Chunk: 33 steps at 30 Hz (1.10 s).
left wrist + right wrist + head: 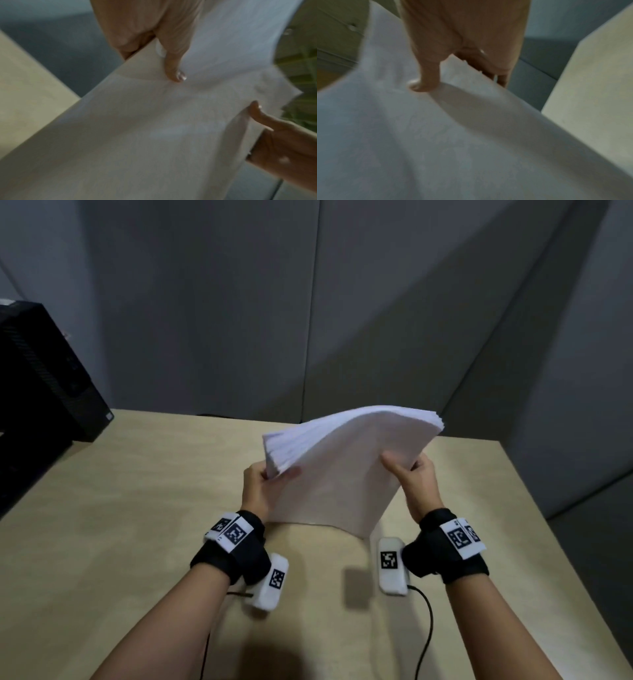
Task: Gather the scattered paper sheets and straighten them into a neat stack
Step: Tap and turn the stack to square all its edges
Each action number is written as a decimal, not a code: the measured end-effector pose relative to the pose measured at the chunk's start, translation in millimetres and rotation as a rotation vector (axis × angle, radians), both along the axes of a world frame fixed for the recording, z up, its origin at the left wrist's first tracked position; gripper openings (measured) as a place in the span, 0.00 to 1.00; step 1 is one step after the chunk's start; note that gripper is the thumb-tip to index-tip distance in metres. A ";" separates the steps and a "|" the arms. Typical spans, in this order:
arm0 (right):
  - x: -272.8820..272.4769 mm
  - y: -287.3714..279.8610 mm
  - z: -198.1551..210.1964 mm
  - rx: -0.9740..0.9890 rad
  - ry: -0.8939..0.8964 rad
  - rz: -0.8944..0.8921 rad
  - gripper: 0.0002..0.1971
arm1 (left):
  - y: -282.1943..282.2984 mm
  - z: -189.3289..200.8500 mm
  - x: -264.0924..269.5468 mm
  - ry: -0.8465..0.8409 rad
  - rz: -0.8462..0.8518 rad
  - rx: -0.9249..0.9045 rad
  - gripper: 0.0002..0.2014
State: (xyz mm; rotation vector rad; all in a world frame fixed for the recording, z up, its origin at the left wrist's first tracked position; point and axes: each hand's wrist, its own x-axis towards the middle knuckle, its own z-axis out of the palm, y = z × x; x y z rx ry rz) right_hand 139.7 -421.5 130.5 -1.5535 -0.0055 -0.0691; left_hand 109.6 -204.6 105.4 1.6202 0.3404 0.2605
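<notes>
I've got the paper stack [346, 470] up on edge over the worktop [120, 491], its lower edge down at or just above the surface near me, top bowing away. My left hand [260, 484] pinches the left side, thumb on the near face, fingers behind; my right hand [412, 477] pinches the right side the same way. Both grips are closed on the sheets. No loose sheets are visible elsewhere on the worktop.

Risks as I judge them: the top edge is fanned, sheets stepped, so they aren't flush yet. The stack is bent between the grips; if either pinch loosens, inner sheets could slide out and scatter. Tapping the lower edge while it's bowed could crumple corners or lock in the offset. The wrist views are blurry, so I can't tell how many sheets each thumb [176, 70] really pins. The black computer case [44, 371] at far left is well apart, no hazard.
</notes>
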 end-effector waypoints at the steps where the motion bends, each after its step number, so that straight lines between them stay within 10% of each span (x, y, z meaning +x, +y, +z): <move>1: -1.7 -3.9 5.4 -0.041 -0.037 -0.058 0.22 | -0.3 4.1 0.6 0.008 -0.018 0.036 0.09; 6: -26.1 -15.0 57.6 -0.666 -0.531 -0.252 0.59 | 13.6 44.6 0.4 -0.058 -0.096 0.494 0.14; 9: -23.6 -7.9 83.2 -0.999 -0.633 -0.087 0.59 | 10.4 78.0 -4.3 -0.109 -0.257 0.841 0.10; 12: -13.2 -1.7 79.5 -0.859 -0.456 0.244 0.32 | 4.4 91.2 -8.9 -0.056 -0.423 1.031 0.10; 16: -19.8 -11.0 52.2 -0.437 -0.263 0.269 0.01 | 28.8 75.2 -13.5 0.068 -0.578 0.871 0.11; 21: -27.8 -46.8 9.0 -0.189 -0.044 0.039 0.23 | 93.5 20.0 -29.6 0.305 -0.444 0.748 0.13; 28: -34.3 -51.1 -8.0 0.002 -0.060 -0.172 0.15 | 72.5 10.3 -34.2 -0.087 -0.178 0.152 0.12; 33: -43.1 -49.1 -23.5 0.094 -0.138 -0.216 0.14 | 57.7 16.2 -37.0 -0.217 -0.083 0.088 0.17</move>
